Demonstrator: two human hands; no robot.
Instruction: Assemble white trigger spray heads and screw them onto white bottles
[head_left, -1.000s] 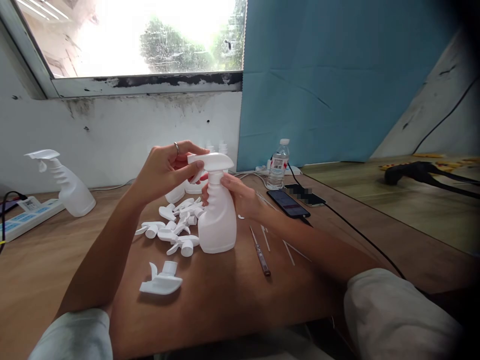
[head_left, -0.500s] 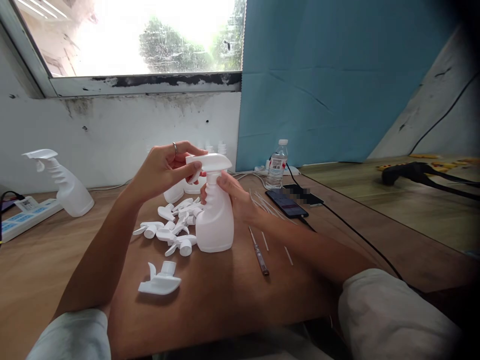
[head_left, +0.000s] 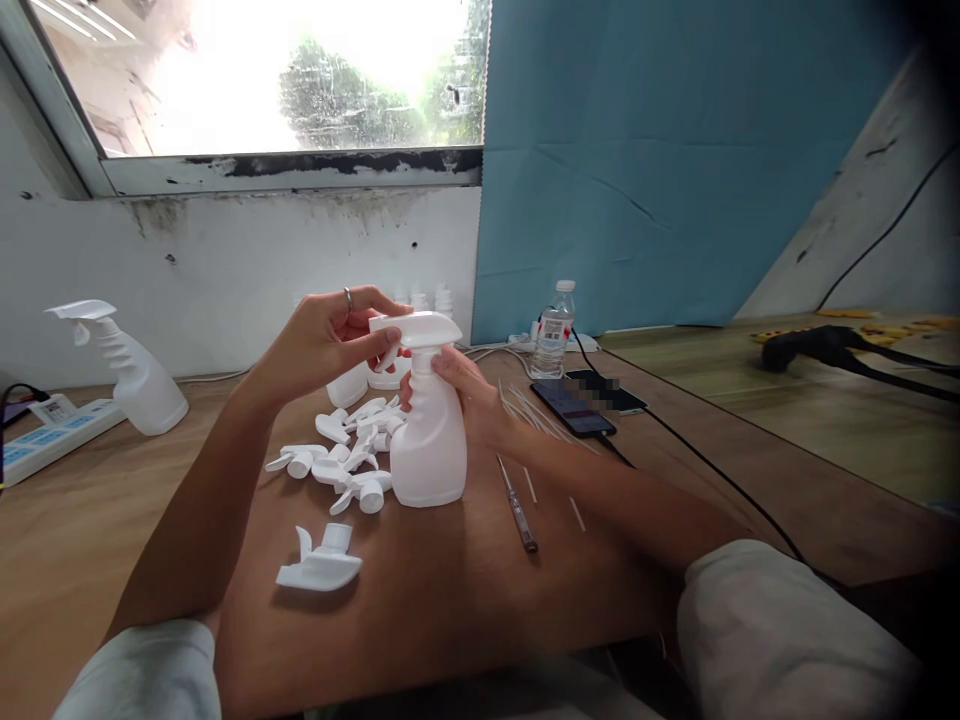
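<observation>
A white spray bottle (head_left: 429, 450) stands upright on the brown table, with a white spray head (head_left: 420, 328) on its neck. My left hand (head_left: 341, 335), with a ring on one finger, pinches the nozzle and trigger end of that head. Around the bottle's neck, from the right, my right hand (head_left: 469, 390) is wrapped; some of its fingers are hidden behind the bottle. Several loose white spray heads (head_left: 352, 455) lie in a pile left of the bottle. A single spray head (head_left: 321, 562) lies nearer to me.
An assembled spray bottle (head_left: 139, 375) stands at the left by a power strip (head_left: 64, 440). Behind my hands are more white bottles (head_left: 347, 384). To the right are thin white tubes (head_left: 532, 412), a screwdriver (head_left: 519, 510), phones (head_left: 574, 407) and a water bottle (head_left: 553, 335).
</observation>
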